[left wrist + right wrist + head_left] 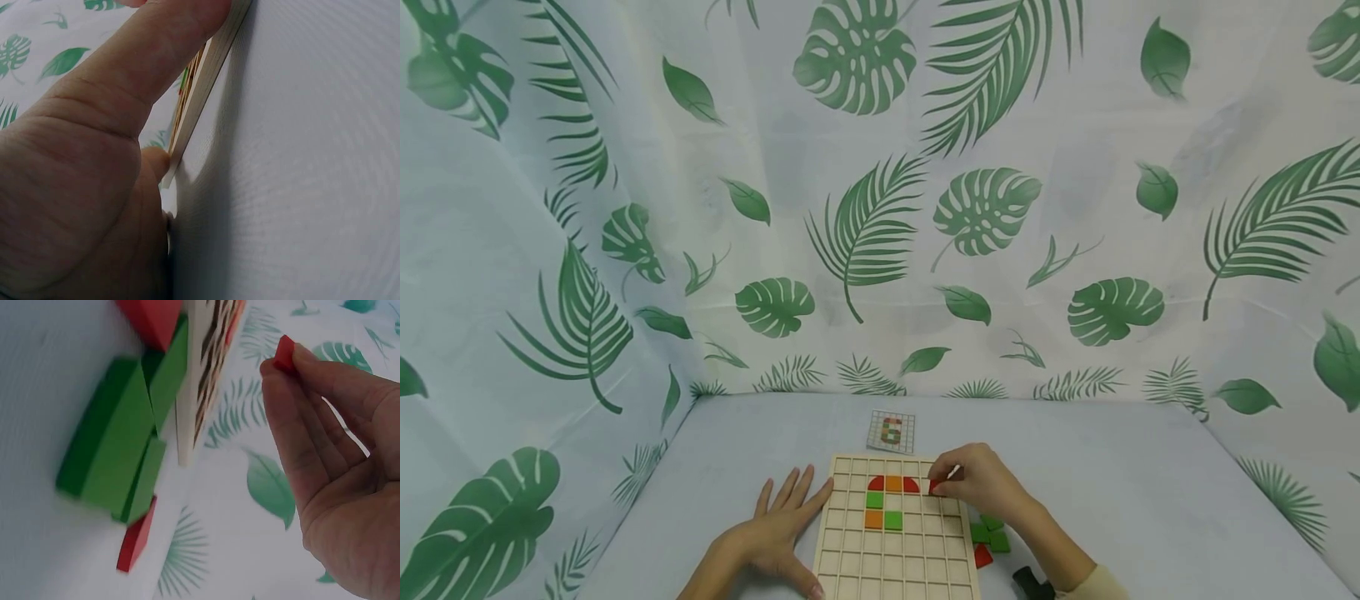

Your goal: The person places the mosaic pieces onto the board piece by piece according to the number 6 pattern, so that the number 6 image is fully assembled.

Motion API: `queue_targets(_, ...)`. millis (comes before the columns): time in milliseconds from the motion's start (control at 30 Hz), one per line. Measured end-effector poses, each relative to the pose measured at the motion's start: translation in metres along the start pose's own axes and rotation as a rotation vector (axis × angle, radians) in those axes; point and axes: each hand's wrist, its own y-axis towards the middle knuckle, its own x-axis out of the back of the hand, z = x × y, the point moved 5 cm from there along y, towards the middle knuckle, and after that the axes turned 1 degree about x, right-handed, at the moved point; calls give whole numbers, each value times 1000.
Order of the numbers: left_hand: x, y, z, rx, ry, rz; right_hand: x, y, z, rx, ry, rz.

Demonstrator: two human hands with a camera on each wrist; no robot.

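from here i think the spread left hand (775,529) steadies the board (891,567) while the right hand (983,481) pinches a red piece (285,355).

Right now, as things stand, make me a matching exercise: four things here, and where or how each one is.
1. bare left hand
2. bare right hand
3. small rectangular card with a printed grid
4. loose green square tiles

A. lying beyond the far edge of the pale wooden grid board
B. pinching a small red block
C. lying by the board's right edge
D. fingers spread at the board's left edge

Pairs: 1-D, 2-B, 3-A, 4-C
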Motion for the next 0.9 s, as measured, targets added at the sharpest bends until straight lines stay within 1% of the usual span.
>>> queue_targets(100,0,0,0,4,3,-1,-5,5,5,5,-83,9)
queue_targets(167,0,1,0,5,2,-1,-9,8,10,-5,-110,27)
queue_targets(233,0,1,-1,6,1,-1,-12,12,14,-12,-113,53)
queue_targets(300,0,1,-1,9,3,0,-16,15,17,-12,-90,88)
queue_targets(367,0,1,-1,11,6,-1,-21,18,20,4,-65,124)
queue_targets(500,0,1,-1,12,12,-3,-32,21,23,40,-73,174)
queue_targets(600,0,1,-1,12,9,-4,-37,21,24,41,-115,183)
queue_targets(700,0,1,-2,11,7,-5,-39,19,25,36,-130,177)
queue_targets(900,1,0,-1,5,7,-5,-42,18,24,26,-123,183)
